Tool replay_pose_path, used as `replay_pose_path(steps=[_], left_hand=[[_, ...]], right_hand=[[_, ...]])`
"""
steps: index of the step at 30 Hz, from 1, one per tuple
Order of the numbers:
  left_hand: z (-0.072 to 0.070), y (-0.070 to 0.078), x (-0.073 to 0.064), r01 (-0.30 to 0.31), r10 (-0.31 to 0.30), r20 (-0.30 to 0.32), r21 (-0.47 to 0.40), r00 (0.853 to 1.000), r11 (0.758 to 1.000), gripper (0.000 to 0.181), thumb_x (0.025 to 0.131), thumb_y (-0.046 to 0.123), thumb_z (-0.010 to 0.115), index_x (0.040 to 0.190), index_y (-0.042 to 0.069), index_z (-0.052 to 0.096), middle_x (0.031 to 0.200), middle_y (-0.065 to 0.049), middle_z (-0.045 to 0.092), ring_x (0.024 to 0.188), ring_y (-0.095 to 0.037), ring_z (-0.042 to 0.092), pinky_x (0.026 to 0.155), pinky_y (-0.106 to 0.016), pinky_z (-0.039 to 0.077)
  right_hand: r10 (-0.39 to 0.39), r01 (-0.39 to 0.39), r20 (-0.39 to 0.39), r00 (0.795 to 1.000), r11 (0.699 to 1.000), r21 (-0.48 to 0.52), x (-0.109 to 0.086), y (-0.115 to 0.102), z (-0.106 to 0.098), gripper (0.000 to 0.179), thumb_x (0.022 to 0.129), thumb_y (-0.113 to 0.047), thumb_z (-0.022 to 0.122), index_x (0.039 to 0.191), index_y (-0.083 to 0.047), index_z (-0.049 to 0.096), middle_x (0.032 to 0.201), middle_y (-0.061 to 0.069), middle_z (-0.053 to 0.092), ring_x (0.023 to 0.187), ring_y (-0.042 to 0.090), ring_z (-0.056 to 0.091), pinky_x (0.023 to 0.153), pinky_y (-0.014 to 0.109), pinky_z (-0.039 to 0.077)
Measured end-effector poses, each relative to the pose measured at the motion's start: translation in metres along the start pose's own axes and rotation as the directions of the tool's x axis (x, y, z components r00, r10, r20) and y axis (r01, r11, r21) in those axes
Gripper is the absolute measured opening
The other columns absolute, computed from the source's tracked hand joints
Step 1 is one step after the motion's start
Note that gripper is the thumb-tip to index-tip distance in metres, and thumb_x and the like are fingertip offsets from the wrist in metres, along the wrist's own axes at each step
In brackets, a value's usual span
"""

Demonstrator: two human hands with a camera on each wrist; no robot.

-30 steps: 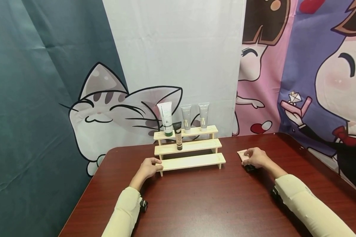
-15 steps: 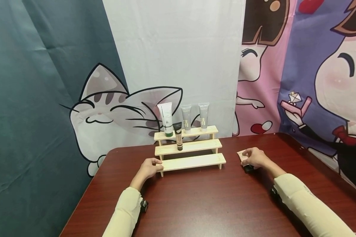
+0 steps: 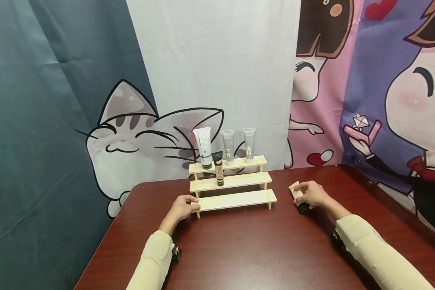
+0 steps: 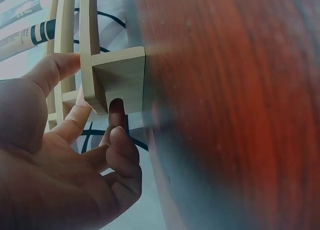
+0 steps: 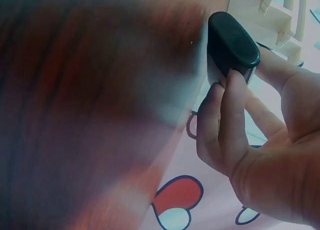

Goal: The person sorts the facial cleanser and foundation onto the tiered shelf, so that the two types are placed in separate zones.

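Observation:
A three-step wooden display stand (image 3: 235,200) stands at the table's far side. My left hand (image 3: 180,208) grips the left end of its lowest step. In the left wrist view the thumb lies on the step's upper face (image 4: 89,24), and a fingertip (image 4: 116,107) touches the end support. Right of the stand, my right hand (image 3: 313,194) pinches a beige squeeze tube with a black cap (image 3: 303,208), the cap toward me. The right wrist view shows that black cap (image 5: 234,39) end-on, with fingers and thumb around the tube; most of its body is hidden there.
On the top step stand a white tube with a green cap (image 3: 204,147) and two grey tubes, one in the middle (image 3: 228,147) and one at right (image 3: 249,145). A slim black-and-beige tube (image 3: 219,171) stands on the middle step. A cartoon-printed curtain (image 3: 221,60) hangs behind the table (image 3: 239,245).
The beige tube has turned slightly in my right hand, and more of its body and black cap shows. My left hand stays on the stand's lowest step.

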State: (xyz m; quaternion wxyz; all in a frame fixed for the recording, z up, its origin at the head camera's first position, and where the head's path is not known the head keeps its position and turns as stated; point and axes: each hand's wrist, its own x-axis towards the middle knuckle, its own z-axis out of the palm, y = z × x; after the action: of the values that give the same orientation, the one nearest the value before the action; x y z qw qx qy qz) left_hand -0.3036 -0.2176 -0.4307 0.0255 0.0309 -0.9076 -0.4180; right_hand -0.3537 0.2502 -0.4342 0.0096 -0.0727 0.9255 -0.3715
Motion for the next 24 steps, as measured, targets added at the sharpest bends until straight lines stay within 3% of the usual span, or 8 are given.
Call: replay_pose_path(steps=[11, 17, 24], left_hand=[[-0.001, -0.002, 0.002, 0.0, 0.0, 0.012, 0.011, 1.0, 1.0, 0.02, 0.079, 0.013, 0.079, 0.097, 0.006, 0.074, 0.106, -0.014, 0.067, 0.1, -0.028, 0.059, 0.09, -0.045, 0.048], [0.0, -0.005, 0.003, 0.004, -0.004, -0.002, 0.0, 1.0, 1.0, 0.02, 0.078, 0.012, 0.079, 0.096, 0.006, 0.074, 0.106, -0.014, 0.067, 0.099, -0.028, 0.058, 0.089, -0.044, 0.048], [-0.001, -0.003, 0.004, -0.011, 0.011, 0.017, 0.006, 1.0, 1.0, 0.02, 0.078, 0.013, 0.078, 0.097, 0.006, 0.074, 0.103, -0.013, 0.067, 0.097, -0.027, 0.058, 0.087, -0.043, 0.048]], right_hand=[[-0.099, 0.104, -0.084, 0.992, 0.993, 0.057, 0.001, -0.016, 0.002, 0.048, 0.074, -0.009, 0.085, 0.118, 0.002, 0.067, 0.094, 0.025, 0.069, 0.069, 0.022, 0.066, 0.046, 0.036, 0.056], [-0.207, 0.213, -0.158, 0.965, 0.977, 0.021, -0.002, -0.04, 0.002, 0.049, 0.075, -0.011, 0.086, 0.118, 0.003, 0.067, 0.083, 0.016, 0.072, 0.068, 0.018, 0.063, 0.052, 0.03, 0.053], [-0.19, 0.209, -0.178, 0.966, 0.973, 0.095, -0.004, -0.054, 0.002, 0.049, 0.076, -0.008, 0.085, 0.12, 0.001, 0.066, 0.084, 0.017, 0.07, 0.056, 0.016, 0.063, 0.045, 0.034, 0.055]])
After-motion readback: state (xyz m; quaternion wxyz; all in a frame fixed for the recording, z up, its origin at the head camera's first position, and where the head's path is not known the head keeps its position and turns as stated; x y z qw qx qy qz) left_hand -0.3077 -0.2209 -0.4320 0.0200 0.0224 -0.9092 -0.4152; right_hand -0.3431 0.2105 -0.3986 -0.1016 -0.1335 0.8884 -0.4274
